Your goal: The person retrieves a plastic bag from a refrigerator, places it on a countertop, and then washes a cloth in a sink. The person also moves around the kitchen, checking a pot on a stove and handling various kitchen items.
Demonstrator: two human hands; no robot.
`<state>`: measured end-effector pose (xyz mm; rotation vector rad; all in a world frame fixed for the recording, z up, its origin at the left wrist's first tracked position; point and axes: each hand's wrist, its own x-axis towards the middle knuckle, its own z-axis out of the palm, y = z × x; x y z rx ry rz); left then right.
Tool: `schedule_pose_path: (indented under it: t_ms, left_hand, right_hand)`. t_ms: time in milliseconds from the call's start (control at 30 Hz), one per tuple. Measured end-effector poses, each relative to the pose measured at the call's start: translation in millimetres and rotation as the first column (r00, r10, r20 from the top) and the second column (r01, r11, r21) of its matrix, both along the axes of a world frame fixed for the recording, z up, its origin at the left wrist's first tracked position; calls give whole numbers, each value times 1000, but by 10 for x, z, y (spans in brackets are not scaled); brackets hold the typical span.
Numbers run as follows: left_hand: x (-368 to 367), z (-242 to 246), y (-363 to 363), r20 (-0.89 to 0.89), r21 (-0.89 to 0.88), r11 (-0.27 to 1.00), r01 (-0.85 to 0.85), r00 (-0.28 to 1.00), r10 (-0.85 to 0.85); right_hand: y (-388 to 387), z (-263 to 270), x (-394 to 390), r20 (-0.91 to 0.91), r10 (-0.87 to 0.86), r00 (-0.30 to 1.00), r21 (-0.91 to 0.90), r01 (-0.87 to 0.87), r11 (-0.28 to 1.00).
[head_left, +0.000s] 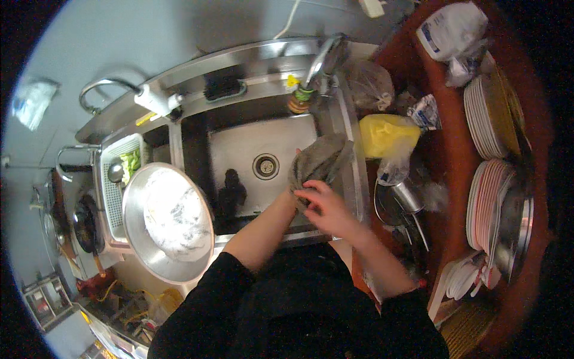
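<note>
A grey-brown cloth (pixel 320 159) hangs over the right part of the stainless steel sink (pixel 287 139). My left hand (pixel 297 157) is mostly hidden under this cloth, with only a fingertip showing at its upper left edge and the forearm coming from below. My right hand (pixel 320 202), slightly blurred, has its fingers on the lower end of the cloth near the left wrist. The round drain (pixel 266 166) lies left of the cloth. A faucet (pixel 320 63) rises at the back right of the sink.
A large metal bowl (pixel 204 224) stands left, beside a white plastic basket (pixel 112 211) with green vegetables (pixel 131 165) and a ladle. Right of the sink are a yellow bag (pixel 388 134), a metal mug (pixel 407 197) and stacked plates (pixel 482 119). A dark scrubber (pixel 224 85) sits on the back ledge.
</note>
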<state>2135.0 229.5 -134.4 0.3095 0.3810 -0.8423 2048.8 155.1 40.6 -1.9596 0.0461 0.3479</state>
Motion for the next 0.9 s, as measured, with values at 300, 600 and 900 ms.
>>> schedule_pose_path:
  t_ms: [300,600,900]
  left_hand:
    - [244,641,-806,694,321,913,252,593,-408]
    - [359,295,-1230,93,-323,933,160,986,-137]
    - [379,272,-1112,68,-295,940,171,985,-157]
  right_hand:
    - [-2111,-445,959,461,-361,811,-521,576,630]
    - [-2085,-797,1036,394,-275,877,-778,478,408]
    - [-1907,-529,1040,260,-231,938,-927,309,214]
